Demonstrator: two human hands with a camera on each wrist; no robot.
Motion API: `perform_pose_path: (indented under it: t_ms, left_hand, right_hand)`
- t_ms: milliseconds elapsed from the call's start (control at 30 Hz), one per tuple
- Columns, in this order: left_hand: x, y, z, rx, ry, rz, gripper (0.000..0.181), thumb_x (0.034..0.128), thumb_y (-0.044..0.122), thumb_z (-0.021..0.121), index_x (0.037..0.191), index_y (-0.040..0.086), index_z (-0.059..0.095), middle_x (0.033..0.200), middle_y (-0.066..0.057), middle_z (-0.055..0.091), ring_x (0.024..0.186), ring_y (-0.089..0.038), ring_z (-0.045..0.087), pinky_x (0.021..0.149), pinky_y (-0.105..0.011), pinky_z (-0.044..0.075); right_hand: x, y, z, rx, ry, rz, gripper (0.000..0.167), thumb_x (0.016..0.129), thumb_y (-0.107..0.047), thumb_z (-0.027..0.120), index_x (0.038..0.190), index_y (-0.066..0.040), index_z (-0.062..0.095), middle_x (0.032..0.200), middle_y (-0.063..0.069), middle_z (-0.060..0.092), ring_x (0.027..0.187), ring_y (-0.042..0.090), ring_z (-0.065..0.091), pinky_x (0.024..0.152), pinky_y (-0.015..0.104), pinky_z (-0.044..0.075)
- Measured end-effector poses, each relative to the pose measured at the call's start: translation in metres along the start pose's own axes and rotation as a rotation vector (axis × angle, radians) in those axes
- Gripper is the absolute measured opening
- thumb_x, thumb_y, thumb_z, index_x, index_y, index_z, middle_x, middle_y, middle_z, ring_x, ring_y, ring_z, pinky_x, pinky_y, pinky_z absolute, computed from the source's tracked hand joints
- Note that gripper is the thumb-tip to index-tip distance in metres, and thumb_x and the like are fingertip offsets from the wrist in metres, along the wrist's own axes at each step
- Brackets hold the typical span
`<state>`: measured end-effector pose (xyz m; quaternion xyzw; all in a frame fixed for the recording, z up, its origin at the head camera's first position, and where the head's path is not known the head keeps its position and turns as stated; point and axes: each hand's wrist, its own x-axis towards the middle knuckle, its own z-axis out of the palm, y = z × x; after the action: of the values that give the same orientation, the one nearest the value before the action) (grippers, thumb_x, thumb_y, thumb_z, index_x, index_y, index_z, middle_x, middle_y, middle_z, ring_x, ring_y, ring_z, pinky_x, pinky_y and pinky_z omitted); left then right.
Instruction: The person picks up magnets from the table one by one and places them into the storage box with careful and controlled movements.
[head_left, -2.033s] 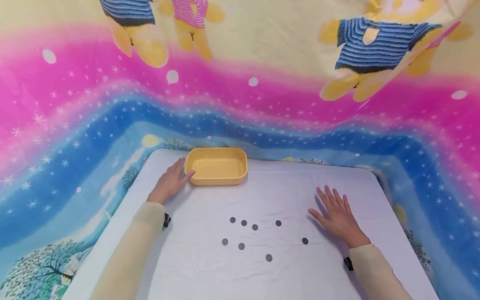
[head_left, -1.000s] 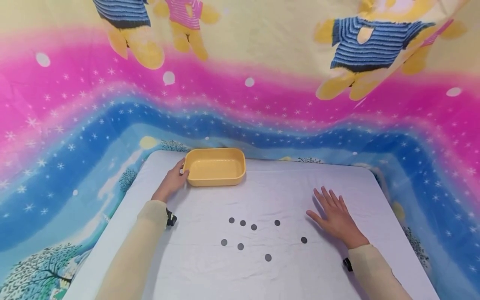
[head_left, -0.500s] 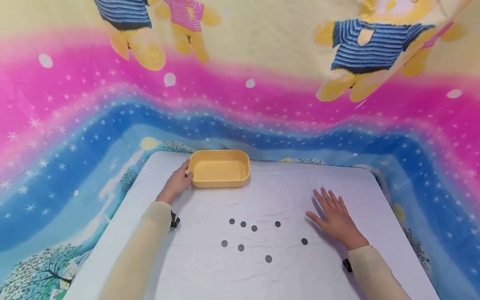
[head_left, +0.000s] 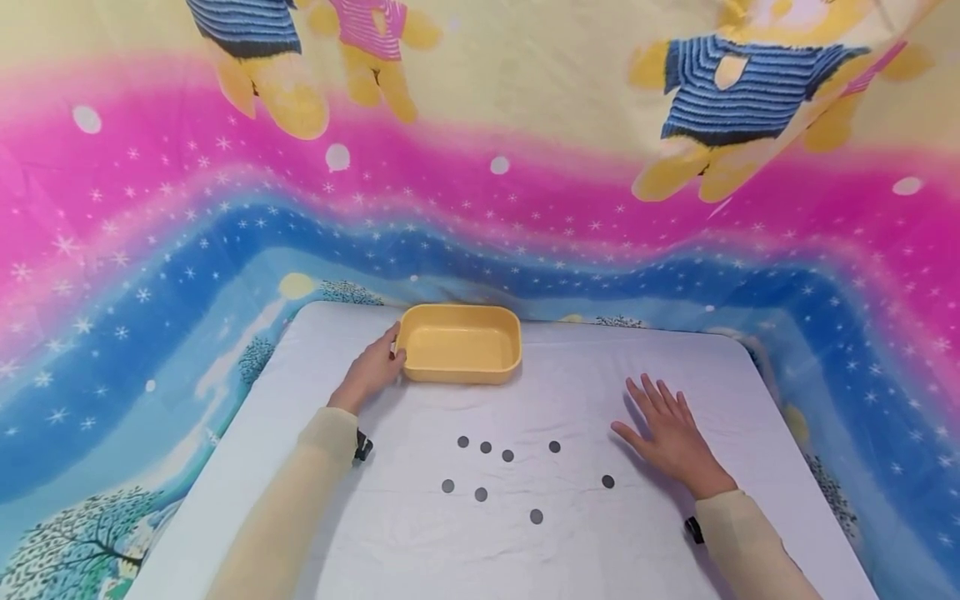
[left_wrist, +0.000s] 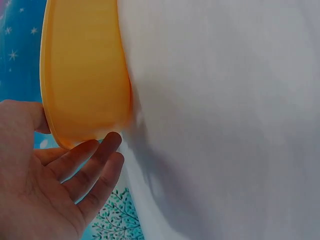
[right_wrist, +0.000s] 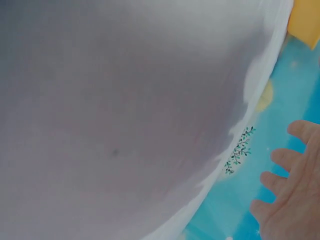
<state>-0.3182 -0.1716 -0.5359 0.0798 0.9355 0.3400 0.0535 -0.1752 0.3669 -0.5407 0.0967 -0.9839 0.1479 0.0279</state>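
Note:
At the table's far edge sits a yellow rectangular tub [head_left: 461,377], with nothing visible inside. My left hand [head_left: 371,371] grips its left end. In the left wrist view, the thumb lies at the rim of the tub [left_wrist: 85,65] and the fingers [left_wrist: 92,175] curl at its end wall. Over the right part of the table, my right hand [head_left: 675,442] is spread, with its fingers apart and holding nothing. Several small dark grey discs [head_left: 508,456] lie scattered on the white cloth between my arms; the closest to the right hand is one disc [head_left: 608,482] at the right.
A white cloth [head_left: 420,550] with slight wrinkles covers the table. Behind and around it hangs a patterned curtain [head_left: 570,225] with bears and snowflakes, close against the tub's far side. Dark camera mounts [head_left: 363,446] sit at the wrists.
My left hand first stood open beside the tub, then took hold of its left end. The tub has slid right and slightly nearer with it. The right hand and the discs stay in place.

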Motion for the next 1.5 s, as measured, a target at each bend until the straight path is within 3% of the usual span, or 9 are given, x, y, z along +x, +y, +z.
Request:
perform_pose_path:
  t_ms: [367,633,933,1067,1233,1367,1500]
  left_hand:
    - [-0.007,0.026,0.017,0.027,-0.023,0.014,0.071,0.1126,0.031,0.05,0.173,0.01,0.019,0.153,-0.015,0.057,0.102,-0.026,0.065,0.09,-0.048,0.055]
    - [-0.015,0.048,0.031,0.078,-0.034,0.049,0.072,0.1117,0.03,0.052,0.172,0.006,0.021,0.165,-0.018,0.047,0.128,-0.034,0.064,0.112,-0.057,0.051]
    - [-0.02,0.062,0.053,0.115,0.0,0.107,0.073,0.1101,0.032,0.054,0.171,0.004,0.025,0.166,-0.019,0.046,0.145,-0.038,0.054,0.119,-0.055,0.046]
    - [-0.024,0.071,0.061,0.173,0.014,0.142,0.074,0.1095,0.036,0.053,0.169,0.001,0.026,0.166,-0.02,0.045,0.145,-0.041,0.053,0.117,-0.057,0.048]
    - [-0.025,0.079,0.067,0.271,0.027,0.203,0.079,0.1108,0.043,0.05,0.17,-0.002,0.021,0.174,-0.019,0.031,0.157,-0.038,0.038,0.128,-0.052,0.035]
    - [-0.025,0.08,0.07,0.338,-0.003,0.23,0.085,0.1126,0.053,0.042,0.171,0.001,0.011,0.18,-0.015,0.013,0.165,-0.032,0.019,0.134,-0.049,0.02]
    - [-0.025,0.081,0.07,0.382,-0.024,0.248,0.09,0.1114,0.062,0.039,0.172,0.002,0.009,0.181,-0.012,0.004,0.166,-0.03,0.012,0.135,-0.048,0.013]
  right_hand:
    - [-0.004,0.001,0.004,0.01,0.001,-0.005,0.094,0.103,-0.064,0.061,0.172,-0.011,0.025,0.177,0.025,0.016,0.162,0.051,0.012,0.131,0.067,-0.002]
    - [-0.006,0.0,0.004,0.004,-0.012,0.008,0.095,0.103,-0.065,0.061,0.172,-0.011,0.024,0.178,0.024,0.015,0.162,0.051,0.011,0.131,0.067,-0.003]
    - [-0.008,-0.007,0.003,-0.011,-0.031,0.045,0.095,0.102,-0.063,0.062,0.172,-0.012,0.024,0.178,0.024,0.014,0.162,0.052,0.01,0.13,0.069,0.0]
    - [-0.01,-0.007,0.003,-0.011,-0.034,0.039,0.096,0.102,-0.066,0.061,0.173,-0.012,0.024,0.178,0.023,0.014,0.162,0.051,0.011,0.131,0.069,0.0]
    - [-0.01,-0.011,0.005,-0.01,-0.039,0.021,0.097,0.102,-0.07,0.057,0.173,-0.013,0.024,0.178,0.021,0.015,0.163,0.049,0.011,0.131,0.068,0.002]
    - [-0.01,-0.015,0.006,-0.012,-0.045,0.008,0.097,0.101,-0.073,0.056,0.172,-0.013,0.026,0.178,0.02,0.017,0.163,0.048,0.012,0.131,0.067,0.002]
    - [-0.011,-0.02,0.007,-0.018,-0.045,-0.002,0.097,0.101,-0.072,0.057,0.172,-0.015,0.027,0.178,0.019,0.018,0.163,0.047,0.013,0.131,0.068,0.005]
